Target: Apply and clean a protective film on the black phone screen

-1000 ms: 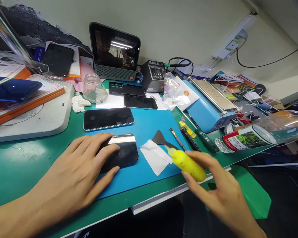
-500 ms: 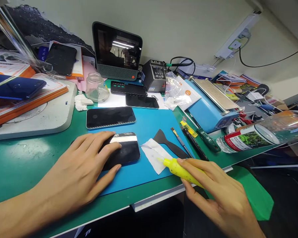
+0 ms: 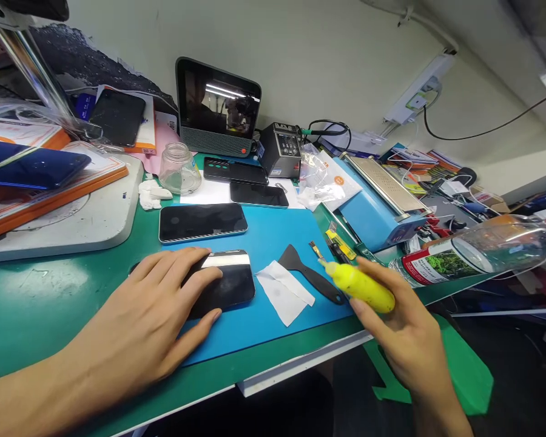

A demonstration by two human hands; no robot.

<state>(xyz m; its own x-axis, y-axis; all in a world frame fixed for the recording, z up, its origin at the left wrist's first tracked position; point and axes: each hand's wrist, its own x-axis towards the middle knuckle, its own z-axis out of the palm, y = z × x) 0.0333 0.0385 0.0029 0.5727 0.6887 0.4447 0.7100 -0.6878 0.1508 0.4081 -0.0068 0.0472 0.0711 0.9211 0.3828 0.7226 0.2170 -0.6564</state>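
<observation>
On the blue mat (image 3: 218, 340), my left hand (image 3: 164, 309) holds a black phone (image 3: 230, 285) down, fingers across it and thumb along its near side. A light reflection crosses its dark surface; its left part is hidden under the hand. Wrapped around a yellow squeeze bottle (image 3: 364, 290), my right hand (image 3: 403, 321) is raised over the table's front edge, the bottle's nozzle pointing left. A white wipe (image 3: 284, 294) lies between the two hands. Beside it is a black plastic scraper (image 3: 316, 279), and another phone (image 3: 202, 222) lies behind my left hand.
A small brush (image 3: 317, 250) and a yellow-labelled tool (image 3: 341, 243) lie right of the scraper. Behind the mat stand a glass jar (image 3: 179, 170), a smart display (image 3: 218, 103) and a black control box (image 3: 281, 150). A plastic bottle (image 3: 473, 255) lies at right near a blue machine (image 3: 373, 212).
My right hand has lifted the yellow bottle away from the wipe, up and to the right. The wipe's right part now looks folded. My left hand stays on the phone.
</observation>
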